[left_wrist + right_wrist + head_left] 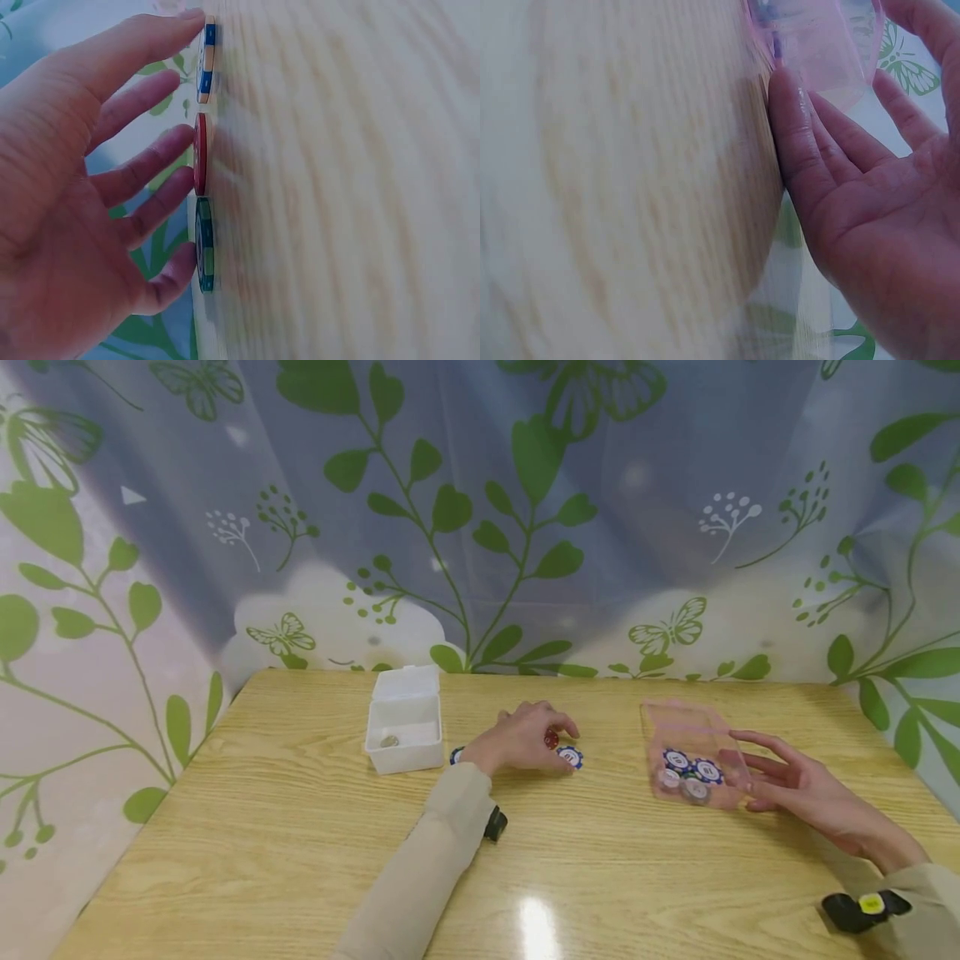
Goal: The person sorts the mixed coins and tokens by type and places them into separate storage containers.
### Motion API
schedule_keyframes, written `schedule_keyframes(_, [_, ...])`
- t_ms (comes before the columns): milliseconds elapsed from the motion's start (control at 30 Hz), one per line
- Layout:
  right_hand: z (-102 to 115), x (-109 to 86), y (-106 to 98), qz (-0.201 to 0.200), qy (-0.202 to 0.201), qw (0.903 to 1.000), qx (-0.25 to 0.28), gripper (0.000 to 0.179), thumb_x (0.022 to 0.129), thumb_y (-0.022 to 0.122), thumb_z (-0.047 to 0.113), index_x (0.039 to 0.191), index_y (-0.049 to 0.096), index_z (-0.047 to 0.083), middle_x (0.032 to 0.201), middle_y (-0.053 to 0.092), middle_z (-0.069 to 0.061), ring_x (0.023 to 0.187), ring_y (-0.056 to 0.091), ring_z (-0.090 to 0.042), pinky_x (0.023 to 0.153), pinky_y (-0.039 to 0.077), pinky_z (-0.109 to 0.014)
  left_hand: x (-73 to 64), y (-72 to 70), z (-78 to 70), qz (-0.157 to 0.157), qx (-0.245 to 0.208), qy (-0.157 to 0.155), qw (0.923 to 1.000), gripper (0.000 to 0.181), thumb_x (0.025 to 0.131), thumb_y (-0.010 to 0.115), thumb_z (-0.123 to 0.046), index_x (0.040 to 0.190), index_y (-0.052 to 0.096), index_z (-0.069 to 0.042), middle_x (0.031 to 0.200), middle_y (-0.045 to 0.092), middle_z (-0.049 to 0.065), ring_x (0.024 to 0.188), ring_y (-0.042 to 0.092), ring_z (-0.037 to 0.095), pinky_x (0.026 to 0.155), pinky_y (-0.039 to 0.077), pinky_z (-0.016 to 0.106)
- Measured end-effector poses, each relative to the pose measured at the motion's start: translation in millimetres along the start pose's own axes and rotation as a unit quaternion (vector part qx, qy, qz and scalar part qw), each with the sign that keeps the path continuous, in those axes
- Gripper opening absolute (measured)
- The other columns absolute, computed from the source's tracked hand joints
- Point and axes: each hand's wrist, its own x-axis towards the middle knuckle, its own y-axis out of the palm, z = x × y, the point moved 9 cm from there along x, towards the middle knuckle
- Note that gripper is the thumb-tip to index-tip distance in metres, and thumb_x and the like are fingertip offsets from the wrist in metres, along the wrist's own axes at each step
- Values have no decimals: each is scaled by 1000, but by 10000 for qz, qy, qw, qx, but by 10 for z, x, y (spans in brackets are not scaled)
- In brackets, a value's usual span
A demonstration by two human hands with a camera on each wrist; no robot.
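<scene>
My left hand (517,737) hovers low over poker chips on the table, fingers spread. Its thumb tip touches or nearly touches a blue-and-white chip (206,60). Other fingertips come close to a red chip (200,154) and a green chip (205,244); all three lie flat in a row. In the head view the hand hides the green one. My right hand (806,789) lies against the right side of an open pink see-through box (723,797), with loosely extended fingers. Inside that box are several chips, including a blue-and-white one (707,771).
A white box (405,756) with its lid raised stands left of my left hand, a small round pale item (389,741) inside. Another blue-edged chip (457,755) shows partly beside it. A patterned curtain (480,527) hangs behind the wooden table (600,877).
</scene>
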Motion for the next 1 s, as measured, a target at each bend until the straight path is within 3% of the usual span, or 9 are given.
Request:
schedule_keyframes(133, [10,1,2,16,-66,10000,-5,63,106,47,-1,162,26,20,141,56,29,121,56,13,81,60,-31,8,13,3,81,134,-84,9998,40,88,80,-43,125,69,-33,145,52,-3,136,44,26,114,26,62])
schedule_keyframes(533, [4,-4,-12,-8,-32,10000,-88,63,107,47,0,162,25,22,140,55,31,120,57,13,81,60,-30,44,-5,-27,100,141,-215,9996,31,86,83,-40,114,76,-29,139,56,-3,132,47,27,112,27,64])
schedule_keyframes(733, [19,-3,5,28,-65,10000,-33,63,107,47,0,162,25,20,141,56,30,121,56,13,81,60,-30,39,-14,-71,121,167,-278,9994,27,84,84,-36,107,71,-30,126,56,-3,119,46,24,106,29,59])
schedule_keyframes(900, [22,-3,9,8,-42,10000,-33,63,107,47,0,162,26,21,141,56,29,121,57,13,81,60,-30,57,-11,-152,77,296,-98,9995,32,83,86,-30,105,63,-29,114,59,-4,113,45,20,101,28,54])
schedule_keyframes(1000, [21,-5,8,-2,-29,10000,-67,63,107,47,0,162,25,21,140,56,30,120,58,12,81,60,-30,74,-2,-181,64,294,-28,9995,34,83,87,-27,105,61,-28,110,65,-8,110,52,16,104,29,56])
